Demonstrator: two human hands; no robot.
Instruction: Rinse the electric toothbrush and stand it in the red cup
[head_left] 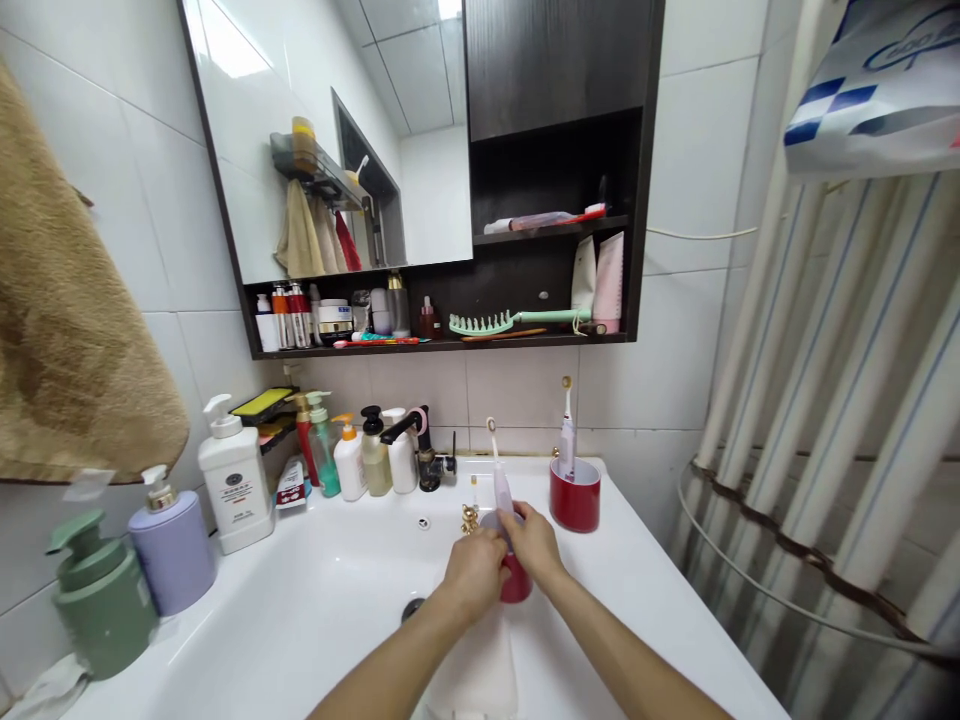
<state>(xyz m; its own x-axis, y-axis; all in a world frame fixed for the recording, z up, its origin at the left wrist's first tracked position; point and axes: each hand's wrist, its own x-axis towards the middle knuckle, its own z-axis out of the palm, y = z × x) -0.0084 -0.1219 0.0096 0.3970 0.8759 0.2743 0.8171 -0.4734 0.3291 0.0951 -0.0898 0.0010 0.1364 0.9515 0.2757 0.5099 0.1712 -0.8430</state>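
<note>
Over the right side of the white sink [300, 610], my left hand [474, 575] is closed at the left side of a red cup [516, 582]. My right hand [536, 545] is closed around the lower part of a pale pink electric toothbrush [501, 485], at the cup's rim. The brush stands nearly upright with its head on top; its lower end is hidden by my fingers and the cup. A small gold bear-shaped piece [469, 518] shows just beyond my left hand.
A second red cup [575, 505] with another electric toothbrush [568, 440] stands on the right rim. A black faucet [426, 450] and several pump bottles [377, 455] line the back. Above hangs a mirror cabinet [555, 70]. A whitish, blurred object [476, 670] lies below my hands.
</note>
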